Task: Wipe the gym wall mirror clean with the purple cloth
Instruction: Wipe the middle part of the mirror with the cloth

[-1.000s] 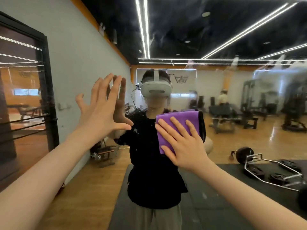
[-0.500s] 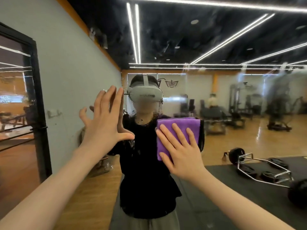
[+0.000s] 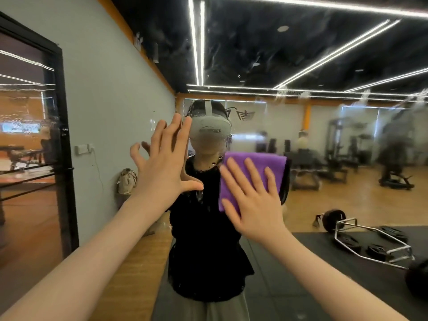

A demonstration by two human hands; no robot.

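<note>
Purple, folded soft cloth is pressed flat against the smeared glass wall mirror by the right hand, fingers straight. Light and limp, it is probably best held under a spread palm. The left hand is splayed, holding nothing.

Left hand flat on the mirror, beside the right hand on the cloth.

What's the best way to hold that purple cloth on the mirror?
Probably flat-palmed, as the right hand does: the purple cloth lies folded flat against the mirror, with no edge standing out to pinch. Come straight on from the front, fingers spread over its lower half.
</note>
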